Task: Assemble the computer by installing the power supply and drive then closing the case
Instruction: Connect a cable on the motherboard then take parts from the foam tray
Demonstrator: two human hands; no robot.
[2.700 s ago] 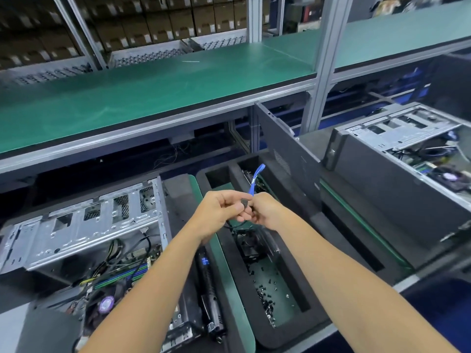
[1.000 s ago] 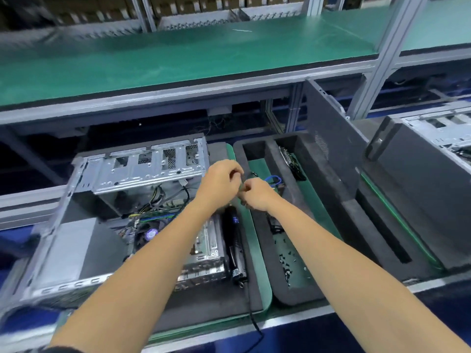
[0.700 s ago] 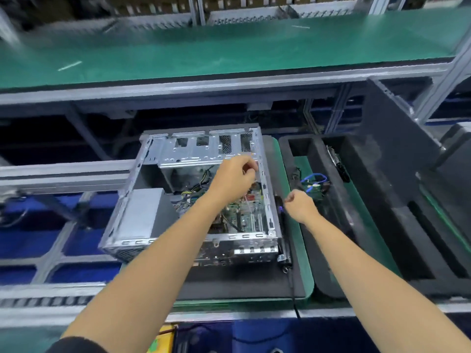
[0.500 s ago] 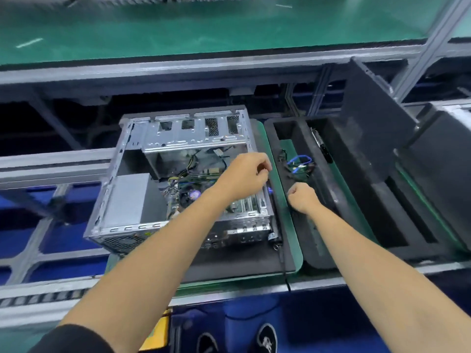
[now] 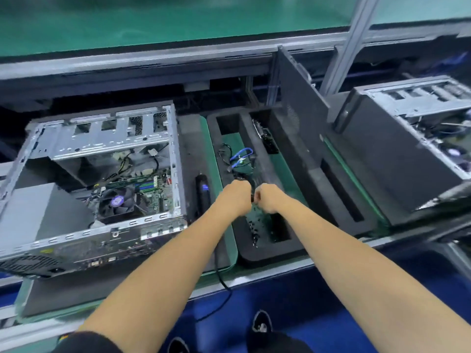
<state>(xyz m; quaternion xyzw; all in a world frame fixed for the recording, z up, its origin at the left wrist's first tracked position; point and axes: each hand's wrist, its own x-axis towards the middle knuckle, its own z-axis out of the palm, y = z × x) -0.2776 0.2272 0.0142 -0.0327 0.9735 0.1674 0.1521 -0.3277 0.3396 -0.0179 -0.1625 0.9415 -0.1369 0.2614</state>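
My left hand [image 5: 235, 197] and right hand [image 5: 267, 198]: 2 fists close together over the black foam parts tray [image 5: 257, 253], both pinching 1 small black cable connector [image 5: 252, 197] between them. Coiled blue flat cable [image 5: 242, 156]: in the tray, beyond my hands. Open grey metal computer case [image 5: 96, 179]: left, side panel off, fan [image 5: 117, 202] visible. Black electric screwdriver [image 5: 202, 197]: between case and tray.

I'm standing at a computer assembly line in a factory: an open grey metal computer case [image 5: 102, 174] lies left of my hands, a black foam parts tray [image 5: 300, 174] under them, another open case [image 5: 407, 149] right, a green-matted aluminium-framed shelf [image 5: 153, 26] beyond.
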